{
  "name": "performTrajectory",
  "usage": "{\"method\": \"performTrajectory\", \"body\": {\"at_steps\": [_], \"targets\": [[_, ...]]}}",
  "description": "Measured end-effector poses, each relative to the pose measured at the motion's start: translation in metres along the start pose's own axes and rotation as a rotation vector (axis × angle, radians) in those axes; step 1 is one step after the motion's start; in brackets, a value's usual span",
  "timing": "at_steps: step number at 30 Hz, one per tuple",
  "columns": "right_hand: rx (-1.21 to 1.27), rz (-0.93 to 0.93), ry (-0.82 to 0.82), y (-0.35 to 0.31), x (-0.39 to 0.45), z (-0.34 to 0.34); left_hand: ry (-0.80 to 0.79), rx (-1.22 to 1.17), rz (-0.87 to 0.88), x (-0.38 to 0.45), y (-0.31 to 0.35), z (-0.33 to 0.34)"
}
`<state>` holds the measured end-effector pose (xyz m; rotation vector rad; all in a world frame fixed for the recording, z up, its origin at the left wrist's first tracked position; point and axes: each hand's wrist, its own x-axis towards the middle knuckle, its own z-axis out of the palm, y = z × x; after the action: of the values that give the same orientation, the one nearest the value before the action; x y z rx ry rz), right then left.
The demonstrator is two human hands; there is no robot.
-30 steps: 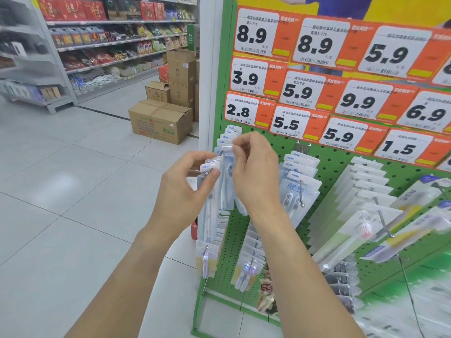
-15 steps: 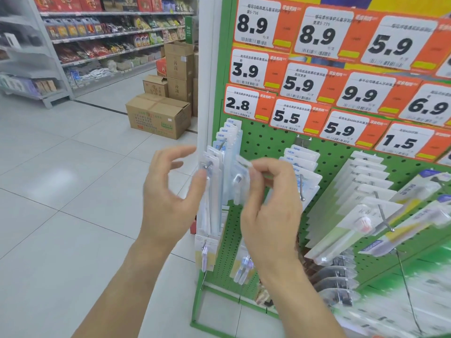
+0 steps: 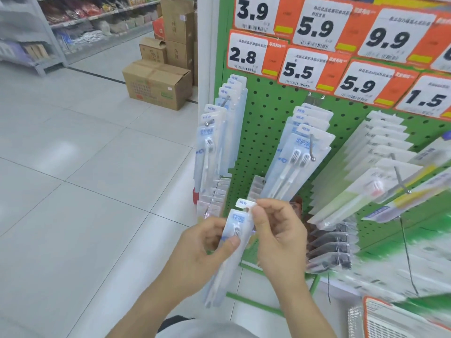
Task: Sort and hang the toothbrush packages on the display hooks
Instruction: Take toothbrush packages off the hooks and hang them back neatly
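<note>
Holding one toothbrush package (image 3: 235,236) below the green pegboard (image 3: 266,132), my left grip (image 3: 205,250) clasps its middle while my right grip (image 3: 278,230) pinches its top tab; other packages hang on hooks above.

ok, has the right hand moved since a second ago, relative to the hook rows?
Yes. The right hand has dropped from the left hook row's top to below it, pinching the hang tab of a toothbrush package that the left hand also holds.
</note>
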<state>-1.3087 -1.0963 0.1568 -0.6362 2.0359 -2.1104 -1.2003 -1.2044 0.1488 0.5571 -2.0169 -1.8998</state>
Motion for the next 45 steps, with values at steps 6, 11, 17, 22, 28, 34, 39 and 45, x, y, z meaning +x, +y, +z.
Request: {"method": "performTrajectory", "body": {"at_steps": [6,11,17,22,28,34,39,45], "targets": [[-0.01,0.182,-0.266,0.019,-0.002,-0.012,0.181,-0.226,-0.084,0.004,0.0,-0.002],[-0.125,0.282,-0.645,0.031,-0.011,-0.024,0.239,-0.376,-0.182,0.009,0.002,-0.005],[0.006,0.339,-0.554,0.044,-0.015,-0.031,0.138,-0.395,-0.215,0.011,0.0,0.004],[0.136,0.433,-0.721,0.04,-0.018,-0.046,0.228,-0.396,-0.23,0.017,0.0,0.007],[0.145,0.46,-0.651,0.04,-0.022,-0.058,0.114,-0.326,-0.239,0.016,0.003,0.025],[0.312,0.461,-0.624,0.038,-0.024,-0.067,0.245,-0.507,-0.241,0.02,0.008,0.024],[0.217,0.469,-0.606,0.041,-0.025,-0.072,0.188,-0.422,-0.248,0.015,0.003,0.028],[0.291,0.526,-0.711,0.039,-0.024,-0.08,0.197,-0.394,-0.248,0.01,-0.002,0.031]]}}
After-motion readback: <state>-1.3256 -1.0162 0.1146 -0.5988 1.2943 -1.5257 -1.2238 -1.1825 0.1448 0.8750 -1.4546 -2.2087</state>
